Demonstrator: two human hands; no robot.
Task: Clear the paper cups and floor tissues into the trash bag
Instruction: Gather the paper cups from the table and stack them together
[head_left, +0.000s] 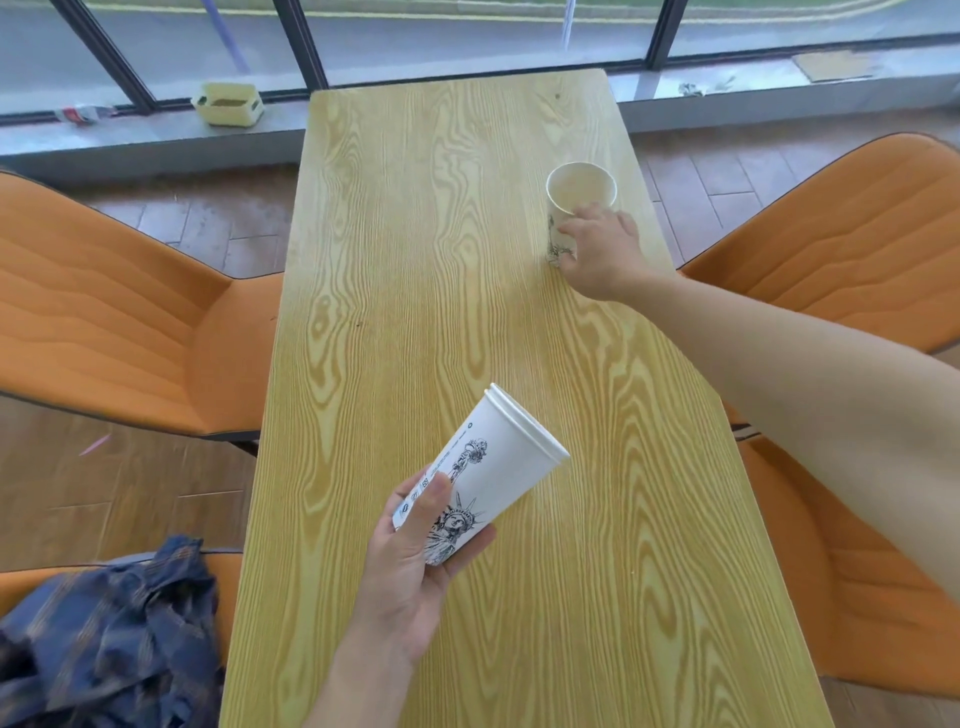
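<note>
My left hand (415, 561) grips a stack of white paper cups (493, 467) printed with a Statue of Liberty drawing, held tilted over the near middle of the wooden table (415, 260), rims pointing up and right. Another white paper cup (579, 192) stands upright at the table's far right, empty inside. My right hand (602, 249) reaches across and wraps its fingers around that cup's lower side. No trash bag or floor tissue is in view.
Orange chairs flank the table: one at left (114, 322), two at right (841, 234). A dark blue plaid cloth (104, 639) lies on the near-left chair. A yellow basket (228, 104) and a plastic bottle (83, 113) sit on the window ledge.
</note>
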